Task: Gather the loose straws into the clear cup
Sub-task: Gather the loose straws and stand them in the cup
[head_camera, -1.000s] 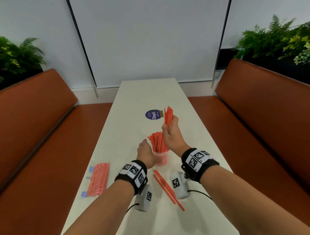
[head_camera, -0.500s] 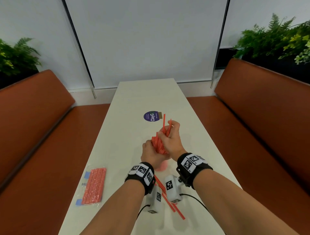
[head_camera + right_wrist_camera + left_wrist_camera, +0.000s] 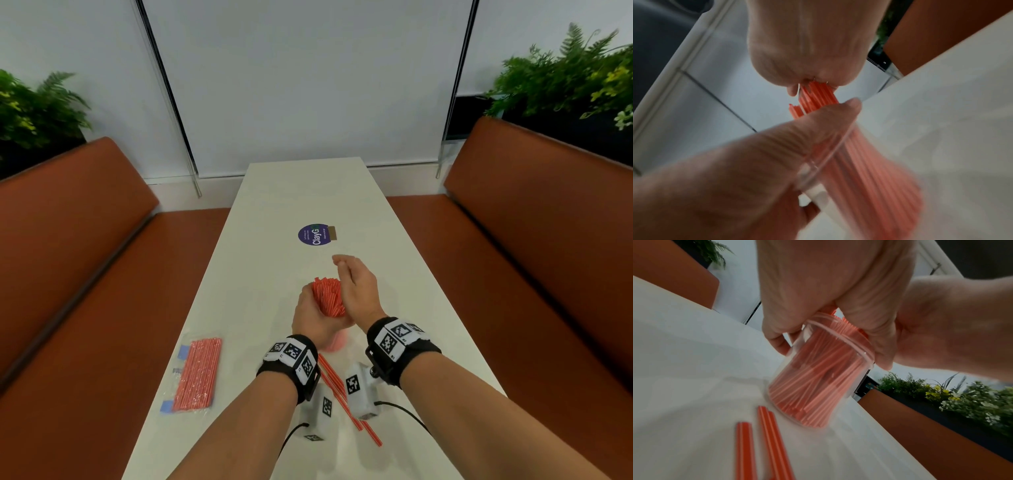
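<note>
Red straws (image 3: 328,296) now packed upright in clear cup (image 3: 818,371) on counter (image 3: 260,274) | left hand (image 3: 310,317) grips cup rim | right hand (image 3: 354,291) flat, handful released since a second ago | few loose straws (image 3: 346,397) remain near wrists.

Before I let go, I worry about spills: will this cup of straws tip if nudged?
Probably, yes. The cup is thin clear plastic, so likely light, and the straws stick out well above its rim, making it top-heavy. It already leans in the left hand's grip, so it may topple.
</note>
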`<action>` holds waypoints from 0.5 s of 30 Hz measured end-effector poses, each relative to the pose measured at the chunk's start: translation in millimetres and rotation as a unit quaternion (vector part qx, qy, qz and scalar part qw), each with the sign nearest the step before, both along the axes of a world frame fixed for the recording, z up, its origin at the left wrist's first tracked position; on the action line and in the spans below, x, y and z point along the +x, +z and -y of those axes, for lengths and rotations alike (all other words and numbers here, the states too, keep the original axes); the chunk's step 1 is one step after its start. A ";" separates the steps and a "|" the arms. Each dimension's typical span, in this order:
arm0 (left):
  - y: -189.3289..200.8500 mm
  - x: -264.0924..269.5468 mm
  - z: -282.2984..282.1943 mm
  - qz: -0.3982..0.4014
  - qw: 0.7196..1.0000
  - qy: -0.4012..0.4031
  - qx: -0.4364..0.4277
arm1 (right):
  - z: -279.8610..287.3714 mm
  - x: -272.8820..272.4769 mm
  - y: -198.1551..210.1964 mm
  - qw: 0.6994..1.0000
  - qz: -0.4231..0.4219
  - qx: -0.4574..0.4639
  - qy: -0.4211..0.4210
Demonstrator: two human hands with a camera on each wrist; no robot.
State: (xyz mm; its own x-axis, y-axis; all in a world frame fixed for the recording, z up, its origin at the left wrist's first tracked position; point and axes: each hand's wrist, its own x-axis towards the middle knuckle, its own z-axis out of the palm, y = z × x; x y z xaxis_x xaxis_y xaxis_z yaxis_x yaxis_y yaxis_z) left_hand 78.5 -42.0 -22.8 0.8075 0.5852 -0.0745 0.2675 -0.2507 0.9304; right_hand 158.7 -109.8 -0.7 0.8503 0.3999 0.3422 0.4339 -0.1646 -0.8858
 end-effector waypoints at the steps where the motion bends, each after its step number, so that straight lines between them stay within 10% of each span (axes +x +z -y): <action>1: -1.0 0.5 -0.3 0.002 1.000 0.000 -0.008 | 4.0 -1.4 -5.7 0.998 0.043 -0.038 0.028; 15: 7.1 -14.8 -7.4 -0.024 0.994 -0.103 -0.017 | -12.1 1.3 -9.5 0.947 0.112 -0.249 0.168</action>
State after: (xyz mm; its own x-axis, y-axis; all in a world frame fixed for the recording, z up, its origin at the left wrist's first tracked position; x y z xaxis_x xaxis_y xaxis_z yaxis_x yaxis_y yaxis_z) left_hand 63.7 -34.6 -15.7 0.9050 0.4043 -0.1325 0.2578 -0.2733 0.9267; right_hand 160.0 -97.7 -10.2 0.5742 0.7949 0.1963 0.7040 -0.3568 -0.6141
